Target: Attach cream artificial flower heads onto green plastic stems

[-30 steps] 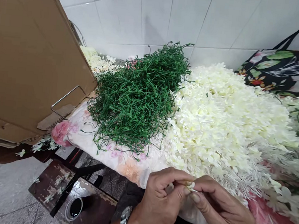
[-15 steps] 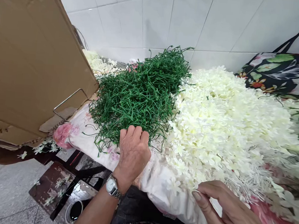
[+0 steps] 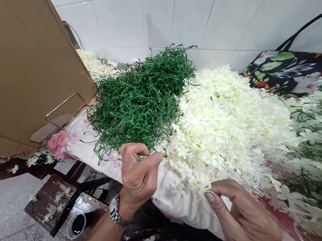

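Observation:
My left hand [image 3: 140, 172], with a watch on its wrist, is closed in a pinch at the front edge of a heap of green artificial stems [image 3: 136, 106]. A thin green stem seems to show at its thumb tip, largely hidden by the fingers. To the right lies a big pile of cream-white artificial flowers [image 3: 225, 112]. At that pile's front edge, my right hand [image 3: 247, 225] pinches between thumb and forefinger a small white flower, of which only a bit shows.
A tall cardboard box [image 3: 32, 61] with a wire handle [image 3: 65, 104] stands at left. Flowers on green stems [image 3: 321, 129] lie at right, before a floral bag [image 3: 295, 73]. Lower left, a cup of dark liquid [image 3: 76, 225] sits on a stool [image 3: 52, 197].
My left hand has drawn back from the green heap and turned, so its thumb and forefinger now show. My right hand keeps its pinch. The view has shifted slightly to the right.

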Demonstrator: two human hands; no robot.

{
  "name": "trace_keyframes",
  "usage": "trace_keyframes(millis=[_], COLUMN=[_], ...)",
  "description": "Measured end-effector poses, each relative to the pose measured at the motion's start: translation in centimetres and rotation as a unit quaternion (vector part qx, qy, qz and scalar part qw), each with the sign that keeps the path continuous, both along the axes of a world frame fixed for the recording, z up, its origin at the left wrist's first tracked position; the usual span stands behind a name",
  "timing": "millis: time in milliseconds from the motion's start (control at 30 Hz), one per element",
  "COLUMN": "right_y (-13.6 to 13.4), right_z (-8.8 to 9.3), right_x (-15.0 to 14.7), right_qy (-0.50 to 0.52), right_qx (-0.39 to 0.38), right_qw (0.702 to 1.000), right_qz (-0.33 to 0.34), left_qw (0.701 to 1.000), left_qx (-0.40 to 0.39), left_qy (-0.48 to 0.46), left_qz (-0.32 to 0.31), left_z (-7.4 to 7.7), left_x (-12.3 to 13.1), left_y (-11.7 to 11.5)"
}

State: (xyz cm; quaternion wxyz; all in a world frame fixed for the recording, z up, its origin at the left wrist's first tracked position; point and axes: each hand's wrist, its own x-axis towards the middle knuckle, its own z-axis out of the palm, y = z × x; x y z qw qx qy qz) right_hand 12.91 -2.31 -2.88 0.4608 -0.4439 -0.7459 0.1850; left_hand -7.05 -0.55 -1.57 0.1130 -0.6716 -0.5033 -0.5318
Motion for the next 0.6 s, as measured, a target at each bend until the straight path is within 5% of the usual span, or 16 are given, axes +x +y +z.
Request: trace_keyframes(millis=[267, 367, 467, 600], right_y=[-0.8, -0.9, -0.9, -1.2], right_z=[0.7, 0.7, 0.9, 0.9], right_x=[-1.2, -1.5, -1.5, -1.3], right_qy=[0.202, 0.222, 0.220, 0.209], right_qx=[-0.177, -0.193, -0.202, -0.201], right_qw=[0.960, 0.952, 0.950, 0.952], right_qz=[0.081, 0.084, 0.086, 0.092], left_qw=[0.994, 0.980, 0.931, 0.845], left_qx=[-0.007, -0.061, -0.140, -0.238], left_qy=[-0.090, -0.105, -0.189, -0.341], left_qz=[-0.068, -0.159, -0.278, -0.336], left_z=[-0.9, -1.0, -1.2, -1.4], left_x=[2.0, 2.1, 2.2, 2.3], left_y=[-2.8, -3.1, -3.4, -4.1])
